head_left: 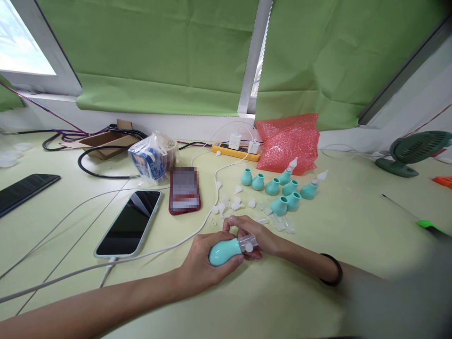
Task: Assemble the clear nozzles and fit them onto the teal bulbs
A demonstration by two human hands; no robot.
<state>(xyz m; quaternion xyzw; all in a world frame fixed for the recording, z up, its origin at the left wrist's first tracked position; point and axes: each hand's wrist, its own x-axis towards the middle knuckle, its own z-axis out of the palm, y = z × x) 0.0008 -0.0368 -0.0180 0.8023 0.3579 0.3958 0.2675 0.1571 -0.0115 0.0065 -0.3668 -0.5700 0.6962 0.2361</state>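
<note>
My left hand (201, 263) is wrapped round a teal rubber bulb (223, 252) lying near the table's front. My right hand (252, 233) pinches the clear plastic piece (247, 243) at the bulb's neck. Just beyond the hands lie several small clear and white plastic tips (229, 203). Behind them stand several more teal bulbs (280, 188), two of which carry a white tip. A dark band sits on my right wrist.
A phone on a white cable (129, 222) and a red phone (184, 189) lie left of the hands. Farther back are a bagged blue carton (150, 160), a cardboard box (106, 140), a yellow power strip (235, 150), pink bubble wrap (287, 141) and a green fan (418, 150).
</note>
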